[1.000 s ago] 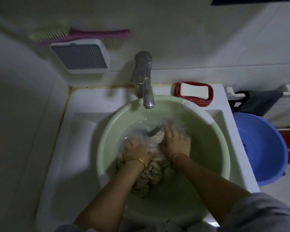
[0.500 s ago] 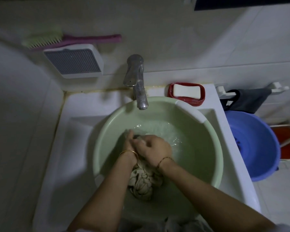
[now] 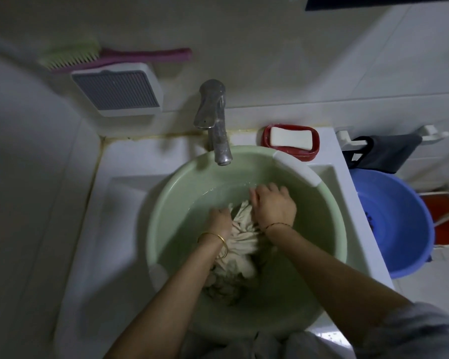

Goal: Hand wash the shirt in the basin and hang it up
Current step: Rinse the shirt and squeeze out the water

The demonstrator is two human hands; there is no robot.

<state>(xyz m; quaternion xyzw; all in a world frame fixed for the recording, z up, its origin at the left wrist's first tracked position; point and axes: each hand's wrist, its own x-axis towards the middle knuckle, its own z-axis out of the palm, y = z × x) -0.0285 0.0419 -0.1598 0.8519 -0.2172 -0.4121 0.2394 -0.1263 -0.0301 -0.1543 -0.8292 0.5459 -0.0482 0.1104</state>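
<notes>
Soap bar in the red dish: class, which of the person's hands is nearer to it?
Right. The right hand is in the green basin just below the soap bar; the left hand lies farther left and lower, on the shirt.

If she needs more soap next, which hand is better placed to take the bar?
The right hand, probably. The soap bar lies in the red dish at the sink's back right, on that hand's side; the left hand would cross over the shirt.
</notes>
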